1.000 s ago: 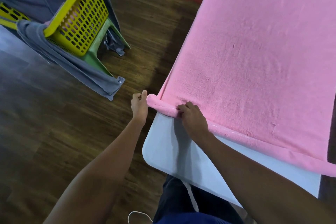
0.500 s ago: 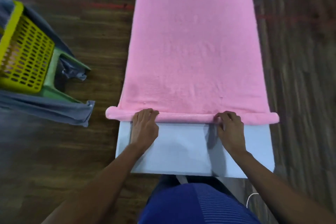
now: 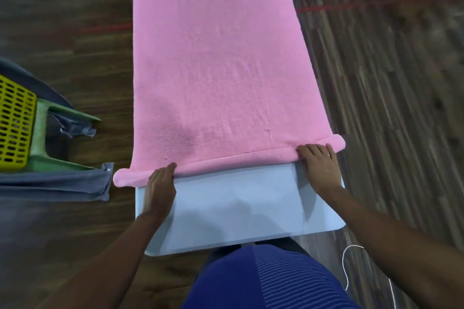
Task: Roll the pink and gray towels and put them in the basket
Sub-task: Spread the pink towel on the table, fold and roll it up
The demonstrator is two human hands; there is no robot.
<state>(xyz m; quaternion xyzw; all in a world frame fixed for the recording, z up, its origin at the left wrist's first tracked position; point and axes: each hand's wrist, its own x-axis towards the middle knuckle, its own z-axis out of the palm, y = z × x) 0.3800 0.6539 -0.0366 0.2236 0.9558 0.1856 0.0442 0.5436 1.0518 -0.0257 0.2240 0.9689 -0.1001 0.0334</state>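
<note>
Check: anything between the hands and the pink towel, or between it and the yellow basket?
Nothing visible. Left hand and right hand touch the rolled edge of the pink fleece towel. Only wood floor lies between it and the yellow perforated plastic basket, beside a draped gray cloth towel; the basket's opening is out of frame.

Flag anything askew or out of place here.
The rolled end of the pink towel overhangs the table on the left, more than on the right. The gray towel hangs unrolled from the yellow basket, around the green stool. Nothing looks spilled or damaged.
</note>
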